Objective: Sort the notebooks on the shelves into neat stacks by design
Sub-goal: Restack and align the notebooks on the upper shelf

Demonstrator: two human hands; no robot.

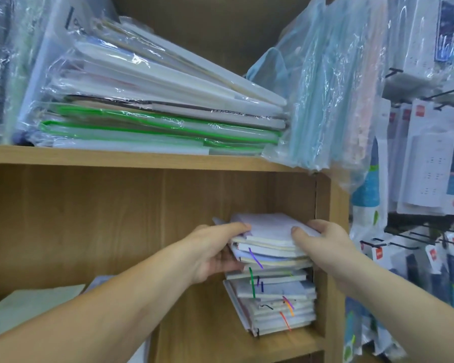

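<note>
A tall pile of small notebooks [275,297] with coloured ribbon markers stands against the right wall of the lower wooden shelf. Both hands hold the top few notebooks [268,231], pale lilac and white. My left hand [218,250] grips their left edge, thumb on top and fingers underneath. My right hand [323,239] grips their right edge, thumb on the cover. The held bundle sits slightly askew on the pile below.
The upper shelf [142,158] carries a leaning stack of plastic-wrapped notebooks [155,108], some green-edged, and bagged blue items [325,100] at its right end. Flat pale notebooks [32,302] lie at lower left. Hooks with packaged goods [430,158] hang right of the shelf's side panel [336,258].
</note>
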